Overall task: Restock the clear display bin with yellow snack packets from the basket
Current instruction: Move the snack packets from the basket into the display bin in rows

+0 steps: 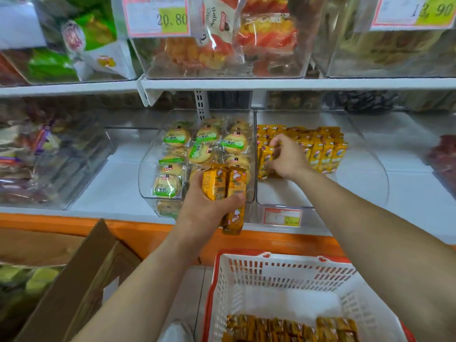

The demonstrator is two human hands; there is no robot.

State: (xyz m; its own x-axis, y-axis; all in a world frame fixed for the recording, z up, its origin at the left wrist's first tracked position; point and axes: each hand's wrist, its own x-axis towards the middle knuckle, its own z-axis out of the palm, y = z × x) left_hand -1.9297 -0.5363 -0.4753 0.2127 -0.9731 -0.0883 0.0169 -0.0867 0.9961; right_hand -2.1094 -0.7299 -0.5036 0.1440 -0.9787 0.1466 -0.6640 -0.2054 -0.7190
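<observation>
Our left hand point(207, 208) grips a bunch of yellow packets point(223, 185), fingers & thumb curled round them. It holds them upright in front of the cake bin point(148, 174), hiding that bin's front right corner. The cake bin is packed w/ round cakes point(176, 138) in green-label wraps.

Our right hand point(287, 156) is inside the clear bin point(365, 169), just right of the cake bin. Its fingers pinch one packet point(265, 159) standing against the left wall. A row of packets point(320, 149) stands at the back; the bin's front floor is bare. A price tag point(282, 216) sits on its front lip.

The upper shelf point(246, 83) overhangs the bins' back. Below us is the basket point(271, 257), white w/ red rim, more packets point(291, 329) lying in it. A cardboard box point(74, 280) stands open to the left of it.
</observation>
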